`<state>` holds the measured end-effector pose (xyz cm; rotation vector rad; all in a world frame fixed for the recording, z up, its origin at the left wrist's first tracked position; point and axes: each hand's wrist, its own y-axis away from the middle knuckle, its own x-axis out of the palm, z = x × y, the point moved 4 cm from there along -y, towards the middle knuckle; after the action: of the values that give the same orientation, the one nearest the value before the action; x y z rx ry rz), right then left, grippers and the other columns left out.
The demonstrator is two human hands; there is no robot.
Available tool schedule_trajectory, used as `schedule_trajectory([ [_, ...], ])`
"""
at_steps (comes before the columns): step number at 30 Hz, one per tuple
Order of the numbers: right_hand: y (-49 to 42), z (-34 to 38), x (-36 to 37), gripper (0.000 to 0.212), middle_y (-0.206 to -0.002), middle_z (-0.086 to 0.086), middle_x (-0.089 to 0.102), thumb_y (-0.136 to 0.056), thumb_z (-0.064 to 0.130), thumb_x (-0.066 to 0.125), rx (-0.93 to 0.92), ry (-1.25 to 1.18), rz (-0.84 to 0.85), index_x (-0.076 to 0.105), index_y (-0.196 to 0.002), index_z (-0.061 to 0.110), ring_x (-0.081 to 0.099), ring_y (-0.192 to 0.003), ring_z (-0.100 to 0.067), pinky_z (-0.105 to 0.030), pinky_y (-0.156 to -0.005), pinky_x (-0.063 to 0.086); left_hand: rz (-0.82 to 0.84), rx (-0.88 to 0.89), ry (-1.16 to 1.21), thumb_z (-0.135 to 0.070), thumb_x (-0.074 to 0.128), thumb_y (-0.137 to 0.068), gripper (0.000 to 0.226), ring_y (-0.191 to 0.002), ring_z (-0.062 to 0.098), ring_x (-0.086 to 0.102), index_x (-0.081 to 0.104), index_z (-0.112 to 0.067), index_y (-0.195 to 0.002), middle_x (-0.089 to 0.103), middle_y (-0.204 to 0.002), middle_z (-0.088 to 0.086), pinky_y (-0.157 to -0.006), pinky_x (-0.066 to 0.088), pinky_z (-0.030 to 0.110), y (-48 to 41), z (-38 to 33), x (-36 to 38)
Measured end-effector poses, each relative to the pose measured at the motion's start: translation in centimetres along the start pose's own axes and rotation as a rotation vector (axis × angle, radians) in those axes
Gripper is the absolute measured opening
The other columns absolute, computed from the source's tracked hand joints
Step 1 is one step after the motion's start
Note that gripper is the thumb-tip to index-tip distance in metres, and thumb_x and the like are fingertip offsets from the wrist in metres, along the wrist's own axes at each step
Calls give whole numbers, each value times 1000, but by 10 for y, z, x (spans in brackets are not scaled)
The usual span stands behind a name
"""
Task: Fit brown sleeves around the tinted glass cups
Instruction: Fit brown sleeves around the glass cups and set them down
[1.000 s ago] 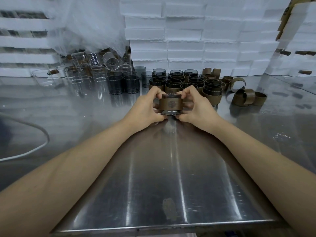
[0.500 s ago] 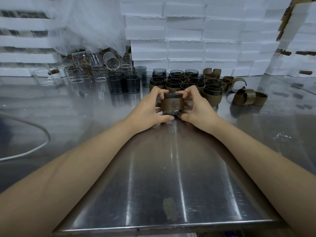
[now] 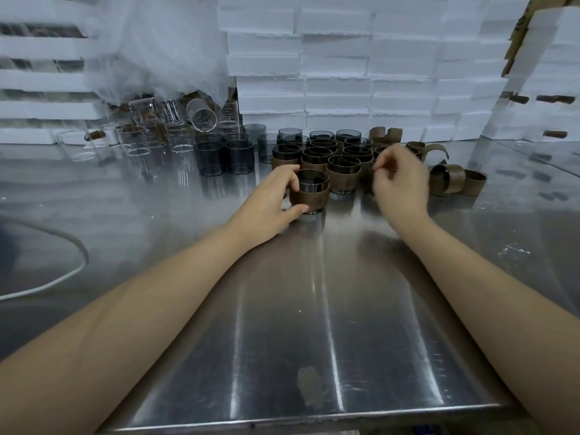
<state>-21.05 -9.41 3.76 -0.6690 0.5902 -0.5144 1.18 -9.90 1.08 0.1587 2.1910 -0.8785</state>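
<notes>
The left hand [image 3: 266, 205] closes its grip round a sleeved cup [image 3: 309, 197] on the table [image 3: 314, 309]. The right hand [image 3: 400, 183] is blurred; I cannot tell its grip.

A tinted glass cup [image 3: 312, 183] wearing a brown sleeve [image 3: 309, 198] stands upright at the front, gripped by the left hand [image 3: 270, 202]. Just behind it stands a cluster of sleeved cups [image 3: 343, 172]. Two bare tinted cups [image 3: 224, 157] stand to the cluster's left and loose curled sleeves [image 3: 452, 182] lie to its right.
</notes>
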Motion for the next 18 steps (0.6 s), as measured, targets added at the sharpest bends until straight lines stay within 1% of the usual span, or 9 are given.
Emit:
schedule_trajectory([
  [2, -7, -17, -21, 22, -101, 1, 55, -78, 1, 46, 102, 169, -152, 58, -88, 17, 52, -96, -18, -27, -77, 37, -10, -5, -46, -10, 66, -90, 17, -136, 16, 40, 51, -11, -99, 40, -149, 3, -107, 35, 25, 1, 1, -2],
  [3, -11, -28, -29, 23, -114, -5, 52, -79, 2, 48, 146, 257, -169, 59, -96, 13, 48, -110, -23, -28, -86, 37, -9, -10, -65, -8, 64, -91, 15, -137, 17, 38, 54, -10, -101, 40, -150, 3, -107, 34, 26, 1, 2, -2],
  [4, -14, -40, -34, 27, -127, -11, 47, -81, 4, 51, 200, 343, -146, 59, -106, 9, 41, -123, -28, -32, -97, 36, -6, -14, -79, -8, 62, -91, 14, -137, 17, 38, 56, -10, -103, 39, -150, 3, -106, 34, 27, 2, 1, -2],
  [6, -17, -60, -41, 44, -149, -16, 27, -83, 11, 58, 360, 468, -16, 51, -127, 10, 21, -139, -35, -44, -114, 24, 2, -18, -95, -8, 59, -92, 14, -137, 17, 39, 57, -10, -106, 38, -151, 2, -106, 37, 30, 2, 1, -2],
  [8, -16, -72, -42, 59, -156, -14, 14, -83, 17, 62, 498, 493, 105, 41, -139, 17, 6, -145, -36, -52, -118, 11, 9, -27, -106, -9, 58, -92, 15, -135, 17, 40, 57, -11, -107, 38, -151, 0, -105, 40, 36, 3, -1, -2],
  [10, -17, -73, -41, 57, -152, -15, 23, -83, 20, 64, 497, 479, 134, 42, -136, 19, 12, -143, -36, -52, -118, 12, -1, -41, -120, -9, 56, -92, 16, -134, 17, 42, 57, -11, -107, 39, -150, -1, -104, 41, 38, 3, -1, -3],
  [13, -18, -67, -40, 36, -133, -17, 43, -83, 16, 65, 402, 455, 74, 52, -116, 13, 34, -128, -38, -46, -107, 30, -73, -98, -133, -7, 55, -90, 18, -135, 18, 41, 57, -10, -107, 42, -147, 3, -103, 37, 30, 1, 5, -8],
  [15, -16, -65, -41, 26, -124, -15, 54, -84, 12, 63, 416, 350, 40, 54, -108, 12, 45, -118, -36, -43, -97, 41, -111, -173, -147, -7, 55, -90, 21, -135, 20, 41, 56, -8, -111, 43, -145, 5, -99, 33, 27, -1, 13, -11],
  [18, -13, -60, -45, 25, -110, -8, 61, -84, 8, 59, 477, 219, -34, 51, -108, 12, 54, -109, -33, -45, -91, 47, -102, -351, -186, -11, 56, -92, 34, -129, 26, 44, 51, -4, -124, 40, -143, 10, -100, 34, 29, -2, 34, -17],
])
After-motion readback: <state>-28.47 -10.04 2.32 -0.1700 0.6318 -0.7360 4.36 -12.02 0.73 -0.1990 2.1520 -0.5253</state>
